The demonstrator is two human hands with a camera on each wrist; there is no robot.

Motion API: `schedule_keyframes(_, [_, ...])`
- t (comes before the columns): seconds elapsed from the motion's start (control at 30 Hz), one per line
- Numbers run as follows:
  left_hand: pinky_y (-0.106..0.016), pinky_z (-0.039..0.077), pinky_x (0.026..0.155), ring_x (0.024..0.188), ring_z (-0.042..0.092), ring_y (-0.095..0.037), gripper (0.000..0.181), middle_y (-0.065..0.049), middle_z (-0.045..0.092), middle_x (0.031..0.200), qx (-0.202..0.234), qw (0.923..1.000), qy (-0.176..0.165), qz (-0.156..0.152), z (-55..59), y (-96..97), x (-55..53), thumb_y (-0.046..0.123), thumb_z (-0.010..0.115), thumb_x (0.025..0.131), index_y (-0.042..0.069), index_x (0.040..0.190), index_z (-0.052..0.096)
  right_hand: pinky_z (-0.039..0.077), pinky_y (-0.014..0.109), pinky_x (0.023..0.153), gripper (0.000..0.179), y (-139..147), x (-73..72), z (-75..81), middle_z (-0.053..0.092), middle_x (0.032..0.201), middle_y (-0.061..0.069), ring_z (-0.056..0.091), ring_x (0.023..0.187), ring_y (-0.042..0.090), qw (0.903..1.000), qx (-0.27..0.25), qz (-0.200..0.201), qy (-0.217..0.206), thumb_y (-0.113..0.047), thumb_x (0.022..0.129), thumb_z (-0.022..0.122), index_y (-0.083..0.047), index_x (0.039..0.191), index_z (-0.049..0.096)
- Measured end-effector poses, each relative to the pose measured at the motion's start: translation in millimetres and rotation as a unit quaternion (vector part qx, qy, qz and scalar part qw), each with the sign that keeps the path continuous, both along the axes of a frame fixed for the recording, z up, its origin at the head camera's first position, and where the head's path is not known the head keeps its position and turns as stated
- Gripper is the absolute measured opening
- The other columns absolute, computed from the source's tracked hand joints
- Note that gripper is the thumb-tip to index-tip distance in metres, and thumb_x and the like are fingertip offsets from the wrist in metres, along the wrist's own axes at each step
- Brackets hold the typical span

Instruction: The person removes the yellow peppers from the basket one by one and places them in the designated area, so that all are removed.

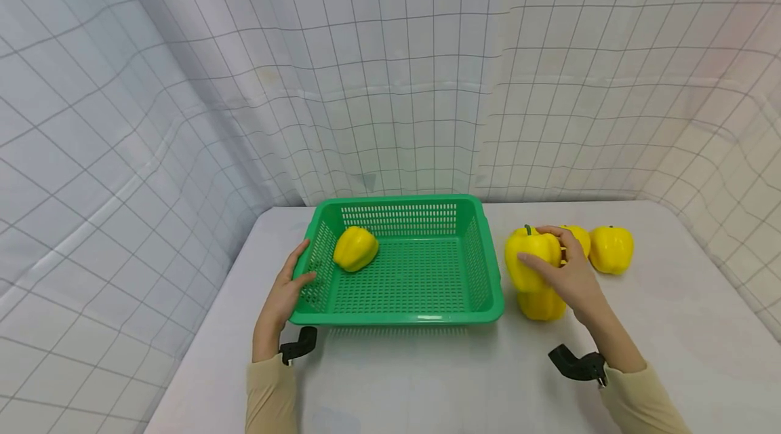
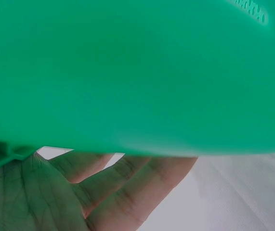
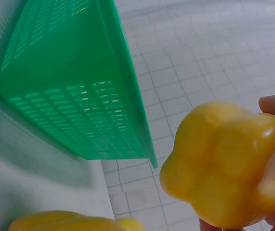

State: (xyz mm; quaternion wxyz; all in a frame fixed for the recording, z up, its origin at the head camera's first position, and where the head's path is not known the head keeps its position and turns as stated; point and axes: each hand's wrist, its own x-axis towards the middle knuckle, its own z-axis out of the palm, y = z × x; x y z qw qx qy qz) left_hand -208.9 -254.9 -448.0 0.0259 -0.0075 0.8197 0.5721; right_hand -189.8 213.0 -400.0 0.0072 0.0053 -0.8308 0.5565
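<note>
A yellow bell pepper (image 1: 526, 264) with a green stem is held in my right hand (image 1: 570, 278), just right of the green basket (image 1: 403, 319). In the right wrist view the pepper's lobed underside (image 3: 224, 163) faces the camera, with fingertips at its edge. My left hand (image 1: 285, 291) holds the basket's left side, thumb over the rim and fingers along the outside. The left wrist view shows these fingers (image 2: 127, 192) below the green rim (image 2: 142, 106), partly hidden by it. Inside the basket, at the left, lies another yellow bell pepper (image 1: 356, 249).
Below the held pepper, another yellow pepper (image 1: 542, 305) stands on the white table (image 1: 427, 380). Behind the right hand, one yellow pepper (image 1: 579, 239) is partly hidden; one more (image 1: 612, 249) sits to its right. A white checked curtain (image 1: 415, 95) surrounds the table's back and sides.
</note>
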Motion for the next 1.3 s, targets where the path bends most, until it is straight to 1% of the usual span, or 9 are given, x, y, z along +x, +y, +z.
schedule_keyframes(0.2, [-0.058, 0.012, 0.106, 0.139, 0.009, -0.033, 0.065, -0.007, 0.006, 0.157, -0.004, 1.0, 0.002, -0.001, -0.7, 0.2, -1.1, 0.01, 0.046, 0.098, 0.026, 0.153, 0.018, 0.046, 0.026, 0.074, 0.068, 19, 5.3, -8.7, 0.029, 0.138, 0.018, 0.039, 0.106, 0.03, 0.9994, -0.006, -0.033, -0.003, -0.038, 0.091, 0.063, -0.009, 0.143, 0.03])
schedule_keyframes(0.37, [-0.058, 0.012, 0.106, 0.139, 0.01, -0.033, 0.065, -0.007, 0.006, 0.157, -0.001, 1.0, 0.0, -0.001, -1.0, -0.4, -1.5, 0.01, 0.046, 0.098, 0.026, 0.153, 0.017, 0.046, 0.017, 0.071, 0.067, 33, 8.6, -15.2, 0.028, 0.139, 0.021, 0.039, 0.108, 0.029, 0.9986, 0.002, -0.052, 0.008, -0.035, 0.092, 0.062, -0.006, 0.144, 0.029])
schedule_keyframes(0.5, [-0.058, 0.013, 0.106, 0.139, 0.01, -0.033, 0.065, -0.007, 0.006, 0.157, 0.001, 1.0, -0.001, -0.001, -1.2, -0.5, -1.2, 0.009, 0.046, 0.098, 0.027, 0.153, 0.017, 0.046, 0.016, 0.068, 0.069, 41, 10.5, -18.2, 0.032, 0.132, 0.021, 0.041, 0.102, 0.027, 0.9971, 0.012, -0.073, 0.015, -0.034, 0.092, 0.063, -0.006, 0.144, 0.028])
schedule_keyframes(0.67, [-0.057, 0.014, 0.106, 0.138, 0.011, -0.033, 0.065, -0.008, 0.005, 0.157, 0.006, 1.0, 0.0, -0.003, -1.0, -0.3, -1.0, 0.009, 0.046, 0.098, 0.027, 0.153, 0.017, 0.045, 0.016, 0.064, 0.075, 50, 12.1, -22.7, 0.033, 0.124, 0.02, 0.039, 0.097, 0.026, 0.994, 0.03, -0.105, 0.002, -0.038, 0.09, 0.063, -0.005, 0.146, 0.025])
schedule_keyframes(0.9, [-0.058, 0.014, 0.105, 0.138, 0.01, -0.034, 0.066, -0.009, 0.005, 0.157, 0.005, 1.0, 0.003, -0.003, -1.4, 0.0, -1.4, 0.008, 0.046, 0.097, 0.025, 0.154, 0.017, 0.041, 0.014, 0.063, 0.081, 63, 15.1, -34.3, 0.031, 0.13, 0.023, 0.036, 0.098, 0.026, 0.9905, 0.044, -0.13, -0.013, -0.039, 0.09, 0.063, 0.002, 0.144, 0.018])
schedule_keyframes(1.13, [-0.058, 0.014, 0.106, 0.139, 0.011, -0.033, 0.065, -0.007, 0.006, 0.157, 0.004, 1.0, 0.001, -0.004, -1.3, 0.2, -1.9, 0.009, 0.046, 0.098, 0.026, 0.153, 0.017, 0.041, 0.013, 0.062, 0.082, 75, 17.7, -47.4, 0.03, 0.134, 0.027, 0.037, 0.097, 0.026, 0.988, 0.044, -0.145, -0.032, -0.041, 0.091, 0.061, 0.007, 0.143, 0.019])
schedule_keyframes(1.3, [-0.058, 0.013, 0.106, 0.139, 0.009, -0.033, 0.064, -0.007, 0.005, 0.157, -0.001, 1.0, 0.003, -0.006, -0.7, -0.9, -1.5, 0.01, 0.046, 0.099, 0.028, 0.153, 0.017, 0.041, 0.013, 0.061, 0.083, 81, 17.1, -56.4, 0.028, 0.132, 0.029, 0.039, 0.099, 0.03, 0.9874, 0.045, -0.146, -0.041, -0.043, 0.091, 0.059, 0.009, 0.143, 0.02])
